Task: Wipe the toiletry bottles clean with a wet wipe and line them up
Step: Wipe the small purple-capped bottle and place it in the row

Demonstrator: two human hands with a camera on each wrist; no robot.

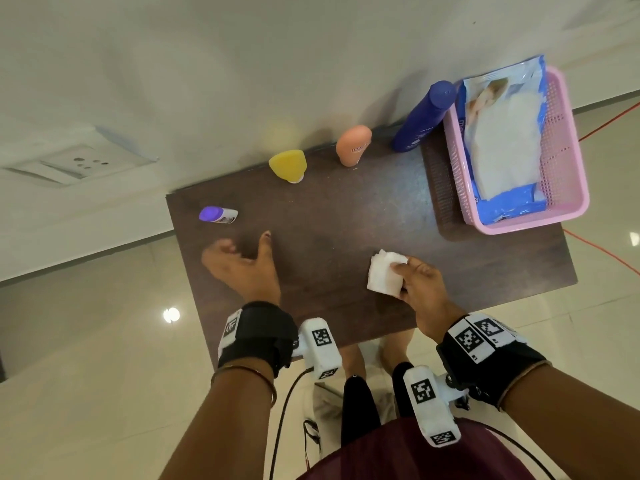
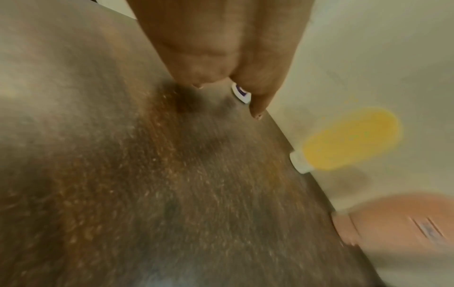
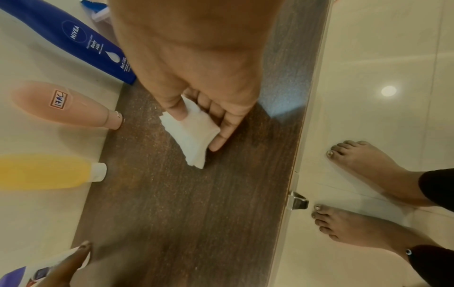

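Bottles [image 1: 353, 146] along wall, pink basket [image 1: 568, 140] beside

Four bottles [image 1: 353, 145] stand upright; folded white wipe [image 1: 382, 271] held.

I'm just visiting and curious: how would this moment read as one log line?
left hand: open, near purple-capped bottle | right hand: holds folded wet wipe | yellow, peach, blue bottles: standing by wall

Left wrist view motion-blurred; small purple bottle [image 2: 241, 94] half hidden behind left hand [image 2: 221, 48] finger.
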